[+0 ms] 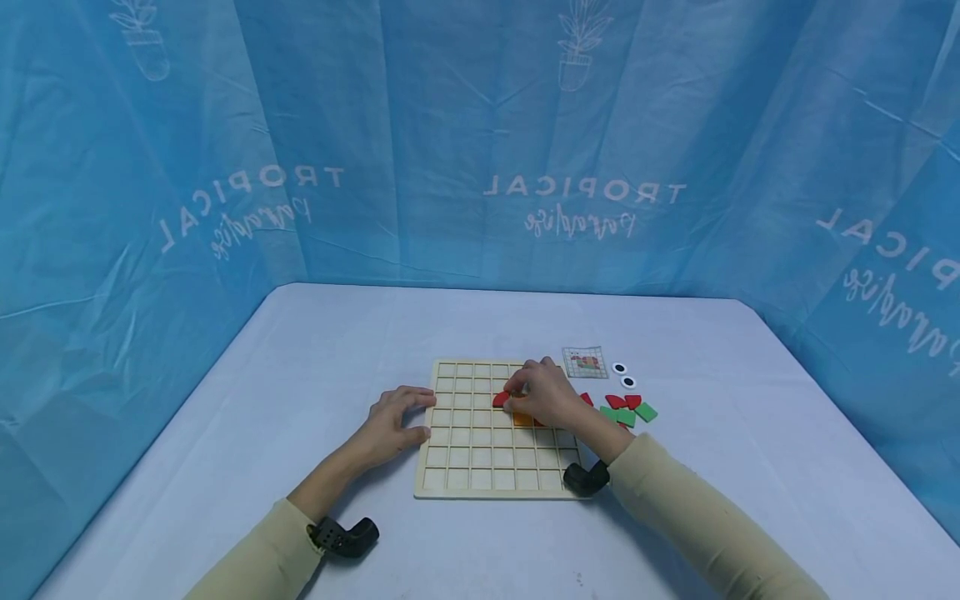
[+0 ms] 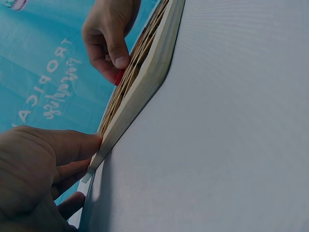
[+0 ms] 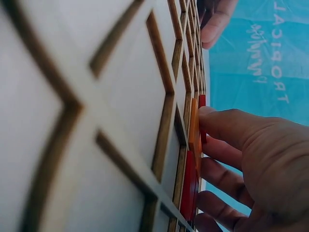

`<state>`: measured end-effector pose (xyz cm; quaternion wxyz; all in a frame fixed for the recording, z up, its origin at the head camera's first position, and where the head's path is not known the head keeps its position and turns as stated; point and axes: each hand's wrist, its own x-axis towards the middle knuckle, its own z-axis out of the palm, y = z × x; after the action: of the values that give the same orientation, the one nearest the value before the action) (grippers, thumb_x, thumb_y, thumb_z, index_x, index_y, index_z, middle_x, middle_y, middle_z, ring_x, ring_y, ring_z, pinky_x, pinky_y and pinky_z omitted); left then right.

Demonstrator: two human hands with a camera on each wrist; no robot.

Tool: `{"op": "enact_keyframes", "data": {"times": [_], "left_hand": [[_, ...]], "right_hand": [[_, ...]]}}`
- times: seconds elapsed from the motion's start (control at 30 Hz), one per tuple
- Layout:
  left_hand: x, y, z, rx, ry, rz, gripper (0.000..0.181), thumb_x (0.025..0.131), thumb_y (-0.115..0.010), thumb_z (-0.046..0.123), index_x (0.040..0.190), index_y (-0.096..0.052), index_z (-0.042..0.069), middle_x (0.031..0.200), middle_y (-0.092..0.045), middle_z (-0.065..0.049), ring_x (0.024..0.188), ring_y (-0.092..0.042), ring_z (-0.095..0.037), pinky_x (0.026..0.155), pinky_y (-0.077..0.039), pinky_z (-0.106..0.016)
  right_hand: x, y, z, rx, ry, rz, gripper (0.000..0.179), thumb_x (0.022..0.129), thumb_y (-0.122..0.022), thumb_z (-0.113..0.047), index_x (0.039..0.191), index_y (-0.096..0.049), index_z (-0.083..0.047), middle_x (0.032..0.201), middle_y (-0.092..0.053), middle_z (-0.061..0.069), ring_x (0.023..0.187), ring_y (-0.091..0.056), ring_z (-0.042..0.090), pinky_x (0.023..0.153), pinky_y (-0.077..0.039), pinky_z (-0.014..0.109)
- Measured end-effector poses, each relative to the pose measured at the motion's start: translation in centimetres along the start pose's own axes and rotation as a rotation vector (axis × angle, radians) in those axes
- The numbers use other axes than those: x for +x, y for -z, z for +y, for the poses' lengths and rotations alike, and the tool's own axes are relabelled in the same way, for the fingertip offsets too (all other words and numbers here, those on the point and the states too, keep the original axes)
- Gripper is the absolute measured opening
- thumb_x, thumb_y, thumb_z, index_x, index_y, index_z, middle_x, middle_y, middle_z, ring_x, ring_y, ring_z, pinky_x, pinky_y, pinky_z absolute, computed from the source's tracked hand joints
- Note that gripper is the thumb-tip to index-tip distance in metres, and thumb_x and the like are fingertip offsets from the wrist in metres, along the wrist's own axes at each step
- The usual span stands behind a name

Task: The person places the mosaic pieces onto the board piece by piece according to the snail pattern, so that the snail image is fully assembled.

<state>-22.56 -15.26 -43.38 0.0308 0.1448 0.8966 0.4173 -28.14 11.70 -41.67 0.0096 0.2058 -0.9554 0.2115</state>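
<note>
A pale wooden grid board (image 1: 459, 479) lies on the table, divided into square cells. Along its left edge my left hand (image 1: 390, 425) rests with fingers and thumb spread, fingertips touching the side. My right hand (image 1: 547, 393) reaches over the board from the right and pinches a small red piece with a rounded edge (image 1: 500, 400) between thumb and fingers. Under that hand, an orange piece (image 1: 522, 420) sits in the grid. In the right wrist view, another red piece (image 3: 188, 186) lies in the grid beside the orange one (image 3: 194, 128), partly hidden by fingers.
Right of the board lie several loose red pieces (image 1: 615, 402) and green pieces (image 1: 647, 412). Two white discs with black centres (image 1: 628, 382) are behind them, by a small pattern card (image 1: 585, 362). Blue curtains (image 1: 450, 150) enclose the white table (image 1: 360, 333).
</note>
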Motion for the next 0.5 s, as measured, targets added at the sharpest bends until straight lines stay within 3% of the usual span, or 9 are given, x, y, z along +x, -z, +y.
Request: {"op": "enact_keyframes", "data": {"times": [0.5], "left_hand": [[0.09, 0.03, -0.09, 0.001, 0.000, -0.008, 0.044, 0.082, -0.067, 0.011, 0.125, -0.057, 0.006, 0.139, -0.047, -0.006, 0.135, -0.029, -0.030, 0.113, -0.012, -0.055]], "right_hand": [[-0.46, 0.00, 0.14, -0.019, 0.059, 0.031, 0.023, 0.077, -0.077, -0.030, 0.096, -0.074, -0.018, 0.092, -0.065, -0.002, 0.085, -0.044, 0.015, 0.072, -0.037, 0.028]]}}
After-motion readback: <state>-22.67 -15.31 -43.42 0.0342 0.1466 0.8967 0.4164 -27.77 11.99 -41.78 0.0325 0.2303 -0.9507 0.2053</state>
